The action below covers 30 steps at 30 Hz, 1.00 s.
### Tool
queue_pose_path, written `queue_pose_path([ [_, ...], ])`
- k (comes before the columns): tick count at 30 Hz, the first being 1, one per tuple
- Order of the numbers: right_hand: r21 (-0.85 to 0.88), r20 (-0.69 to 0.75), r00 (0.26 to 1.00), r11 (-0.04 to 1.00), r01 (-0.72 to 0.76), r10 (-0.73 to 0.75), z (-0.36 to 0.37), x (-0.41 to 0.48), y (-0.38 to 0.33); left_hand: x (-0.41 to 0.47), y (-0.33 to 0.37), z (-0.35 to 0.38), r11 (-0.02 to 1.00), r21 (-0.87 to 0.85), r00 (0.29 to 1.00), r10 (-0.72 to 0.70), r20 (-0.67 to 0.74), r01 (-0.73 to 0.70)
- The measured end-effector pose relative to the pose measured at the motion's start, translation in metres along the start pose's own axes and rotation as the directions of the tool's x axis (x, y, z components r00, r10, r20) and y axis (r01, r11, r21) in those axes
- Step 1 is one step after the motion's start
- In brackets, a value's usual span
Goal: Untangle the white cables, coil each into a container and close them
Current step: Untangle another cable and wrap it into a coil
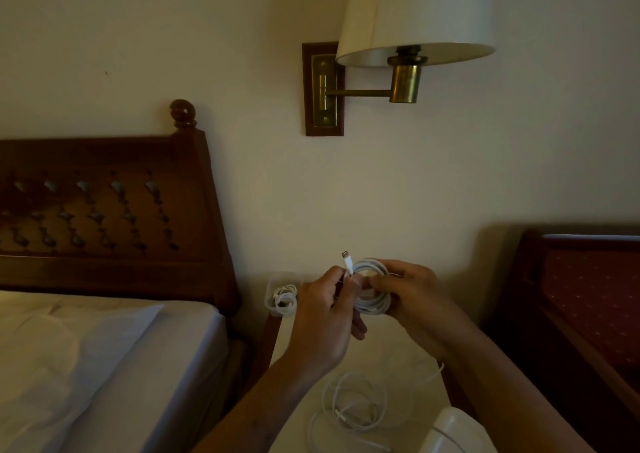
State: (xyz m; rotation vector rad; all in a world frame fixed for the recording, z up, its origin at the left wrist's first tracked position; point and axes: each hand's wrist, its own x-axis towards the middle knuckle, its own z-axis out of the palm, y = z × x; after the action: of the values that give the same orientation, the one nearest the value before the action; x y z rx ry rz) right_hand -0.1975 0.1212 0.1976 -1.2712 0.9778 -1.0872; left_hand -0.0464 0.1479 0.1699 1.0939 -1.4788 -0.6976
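I am holding a coiled cable (372, 300) up between both grips, above the far part of the surface (391, 348). My left hand (322, 317) is pinching the cable's free end between thumb and fingers, just below the plug (347, 262), which is sticking up clear of the loops. My right hand (412, 293) is curling its grip round the opposite side of the bundle and pressing the turns together.

Beyond the hands, a clear container (268, 297) is sitting at the far left corner of the surface with a small cable (285, 300) lying coiled inside it. I cannot see a lid on it, so I am judging that one packed but not closed. A loose cable (353, 407) is sprawling in slack loops near the near edge of the surface, not yet wound. A white rounded object (453, 432) is showing at the near right corner, and I cannot tell what it is.

By my reckoning I am somewhere around the middle: one cable is boxed, and one is wound in hand and waiting on a container. One is lying uncoiled, and all the closing is left to do.
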Motion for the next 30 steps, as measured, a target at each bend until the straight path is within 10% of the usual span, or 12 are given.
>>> queue_pose_path([
  [6,0.352,0.274,0.952,0.908,-0.229,0.134,-0.011,-0.004,-0.009,0.002,-0.003,-0.009,0.999,-0.019,0.999,-0.042,-0.006,0.042],
  [16,0.491,0.036,0.934,0.808,-0.327,0.356,-0.012,0.006,-0.013,0.004,-0.002,-0.02,0.994,-0.095,0.988,-0.045,0.151,0.06],
  [24,0.263,-0.512,0.858,0.959,0.111,0.041,-0.008,0.012,-0.016,0.008,-0.001,-0.013,0.986,-0.152,0.995,-0.057,0.081,0.069],
  [30,-0.182,-0.557,0.792,0.967,0.178,-0.251,0.021,0.007,0.0,0.005,-0.002,0.003,1.0,-0.003,0.997,-0.019,0.071,0.019],
])
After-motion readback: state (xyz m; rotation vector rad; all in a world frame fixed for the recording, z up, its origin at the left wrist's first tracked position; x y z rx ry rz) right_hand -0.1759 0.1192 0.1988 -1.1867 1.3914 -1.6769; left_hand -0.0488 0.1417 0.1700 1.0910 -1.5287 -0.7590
